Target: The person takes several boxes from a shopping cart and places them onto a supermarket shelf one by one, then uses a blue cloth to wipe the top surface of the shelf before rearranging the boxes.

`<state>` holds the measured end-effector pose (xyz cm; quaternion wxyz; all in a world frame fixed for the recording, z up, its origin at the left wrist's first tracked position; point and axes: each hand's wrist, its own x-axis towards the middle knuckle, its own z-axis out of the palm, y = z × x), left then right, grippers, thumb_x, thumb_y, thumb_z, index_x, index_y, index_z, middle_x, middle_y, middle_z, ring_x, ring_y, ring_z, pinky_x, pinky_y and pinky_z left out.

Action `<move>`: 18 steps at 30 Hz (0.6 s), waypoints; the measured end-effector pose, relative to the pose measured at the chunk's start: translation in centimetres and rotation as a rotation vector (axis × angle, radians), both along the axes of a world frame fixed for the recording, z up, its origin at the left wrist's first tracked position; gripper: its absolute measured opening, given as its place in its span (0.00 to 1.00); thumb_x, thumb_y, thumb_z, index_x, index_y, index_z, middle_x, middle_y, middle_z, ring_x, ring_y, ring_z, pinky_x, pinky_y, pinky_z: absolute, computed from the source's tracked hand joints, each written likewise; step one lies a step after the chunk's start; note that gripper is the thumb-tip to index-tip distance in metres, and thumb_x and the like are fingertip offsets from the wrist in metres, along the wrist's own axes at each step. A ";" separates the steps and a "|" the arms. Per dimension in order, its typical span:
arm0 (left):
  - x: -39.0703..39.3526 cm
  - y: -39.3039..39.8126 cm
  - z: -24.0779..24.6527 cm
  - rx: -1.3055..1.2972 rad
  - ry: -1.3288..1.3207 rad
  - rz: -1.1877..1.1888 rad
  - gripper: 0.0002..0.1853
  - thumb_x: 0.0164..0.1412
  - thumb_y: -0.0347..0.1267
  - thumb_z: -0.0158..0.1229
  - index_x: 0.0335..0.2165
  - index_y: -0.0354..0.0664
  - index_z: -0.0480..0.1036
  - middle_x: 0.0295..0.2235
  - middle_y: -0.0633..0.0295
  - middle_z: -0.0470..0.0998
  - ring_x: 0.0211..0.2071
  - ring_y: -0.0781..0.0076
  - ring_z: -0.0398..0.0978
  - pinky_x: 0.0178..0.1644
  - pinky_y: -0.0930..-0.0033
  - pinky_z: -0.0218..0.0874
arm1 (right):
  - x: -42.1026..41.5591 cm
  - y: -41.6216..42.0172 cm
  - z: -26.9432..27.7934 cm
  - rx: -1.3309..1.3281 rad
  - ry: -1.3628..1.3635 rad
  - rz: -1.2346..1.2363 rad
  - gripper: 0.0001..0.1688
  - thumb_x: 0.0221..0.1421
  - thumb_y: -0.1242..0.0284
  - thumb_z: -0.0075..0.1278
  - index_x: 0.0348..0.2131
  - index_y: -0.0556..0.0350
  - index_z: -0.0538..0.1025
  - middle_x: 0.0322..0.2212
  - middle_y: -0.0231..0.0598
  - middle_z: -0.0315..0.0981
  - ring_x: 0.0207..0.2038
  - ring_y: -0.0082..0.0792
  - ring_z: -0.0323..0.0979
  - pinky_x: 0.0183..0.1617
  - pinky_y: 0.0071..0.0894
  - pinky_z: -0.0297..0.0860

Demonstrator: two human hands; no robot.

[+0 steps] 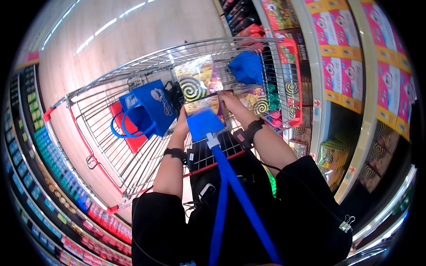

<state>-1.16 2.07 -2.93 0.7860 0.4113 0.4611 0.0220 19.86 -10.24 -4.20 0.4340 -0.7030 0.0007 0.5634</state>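
Observation:
A box of spiral mosquito coils (pixel 203 103) is between my left hand (pixel 181 124) at its left side and my right hand (pixel 228 99) at its right corner. A blue badge on a lanyard (pixel 204 123) hides its lower part and some of my fingers. Just beyond stands a shiny pack with a spiral picture (pixel 193 79), inside or above the wire shopping cart (pixel 133 181). To the right of my right hand lie more spiral-printed packs (pixel 254 99). A blue tote bag (pixel 153 104) sits in the cart on the left, and a blue bundle (pixel 247 68) at the far right.
Shelving with pink and yellow cartons (pixel 342 50) and more spiral-printed packs (pixel 332 163) runs along the right. On the left, a long shelf holds rows of small packaged goods (pixel 106 222). Red corner guards (pixel 294 83) edge the cart. A pale floor (pixel 90 50) shows beyond.

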 end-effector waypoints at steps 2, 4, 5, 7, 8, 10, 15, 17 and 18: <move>1.3 0.0 1.4 0.073 0.115 -0.007 0.38 0.56 0.36 0.68 0.58 0.34 0.58 0.50 0.55 0.74 0.49 0.68 0.73 0.53 0.68 0.65 | 1.3 -0.8 4.8 -0.041 0.051 0.027 0.27 0.64 0.57 0.43 0.55 0.56 0.70 0.49 0.36 0.72 0.53 0.28 0.66 0.52 0.34 0.64; 0.4 -1.0 0.0 0.236 0.159 0.060 0.28 0.61 0.37 0.63 0.54 0.36 0.64 0.46 0.57 0.76 0.45 0.71 0.74 0.49 0.72 0.65 | 1.9 -2.6 8.0 -0.117 0.122 -0.090 0.27 0.63 0.58 0.46 0.52 0.58 0.71 0.46 0.40 0.75 0.50 0.33 0.70 0.54 0.33 0.64; 0.6 -0.6 0.6 0.217 0.133 0.056 0.33 0.59 0.38 0.64 0.56 0.31 0.62 0.47 0.53 0.75 0.48 0.66 0.73 0.53 0.68 0.63 | 2.3 -3.8 8.9 -0.039 0.178 -0.144 0.26 0.63 0.57 0.46 0.51 0.58 0.71 0.44 0.40 0.76 0.48 0.32 0.71 0.52 0.33 0.65; -0.6 -1.0 -1.5 0.819 0.546 -0.036 0.26 0.56 0.41 0.61 0.46 0.32 0.72 0.44 0.46 0.77 0.46 0.55 0.75 0.52 0.61 0.63 | 3.6 -7.1 12.0 0.118 0.264 -0.246 0.25 0.62 0.56 0.47 0.49 0.56 0.72 0.39 0.40 0.77 0.44 0.31 0.74 0.48 0.31 0.68; 0.0 -1.2 0.2 0.875 0.615 -0.044 0.23 0.55 0.41 0.61 0.43 0.33 0.74 0.43 0.45 0.77 0.45 0.52 0.76 0.51 0.60 0.64 | 4.0 -8.7 13.8 0.145 0.255 -0.298 0.24 0.62 0.57 0.47 0.48 0.56 0.73 0.37 0.40 0.78 0.40 0.30 0.75 0.45 0.29 0.70; 1.1 -2.9 1.3 1.002 0.511 0.041 0.15 0.56 0.32 0.56 0.40 0.31 0.74 0.36 0.47 0.79 0.38 0.54 0.76 0.46 0.60 0.65 | 5.0 -12.5 18.4 0.223 0.192 -0.327 0.24 0.64 0.58 0.45 0.48 0.57 0.73 0.36 0.42 0.78 0.37 0.31 0.77 0.43 0.27 0.71; 11.8 -11.3 10.0 0.887 0.021 0.114 0.11 0.63 0.30 0.52 0.39 0.31 0.73 0.37 0.56 0.76 0.39 0.68 0.72 0.48 0.67 0.63 | 6.1 -24.9 28.5 0.342 -0.048 -0.404 0.20 0.67 0.62 0.41 0.47 0.59 0.74 0.34 0.41 0.79 0.36 0.29 0.77 0.42 0.25 0.70; 16.4 -16.1 14.1 0.831 -0.199 0.052 0.10 0.64 0.28 0.50 0.40 0.33 0.74 0.36 0.58 0.76 0.39 0.72 0.72 0.47 0.70 0.63 | 5.1 -30.3 32.3 0.445 -0.124 -0.458 0.19 0.67 0.64 0.41 0.47 0.59 0.74 0.33 0.41 0.79 0.35 0.29 0.77 0.41 0.24 0.70; 19.2 -20.3 19.5 0.800 -0.296 0.046 0.10 0.65 0.29 0.51 0.39 0.33 0.74 0.35 0.60 0.77 0.38 0.74 0.72 0.46 0.72 0.62 | 4.7 -33.0 34.9 0.449 -0.201 -0.478 0.18 0.67 0.66 0.42 0.46 0.60 0.74 0.33 0.40 0.78 0.35 0.29 0.77 0.40 0.24 0.70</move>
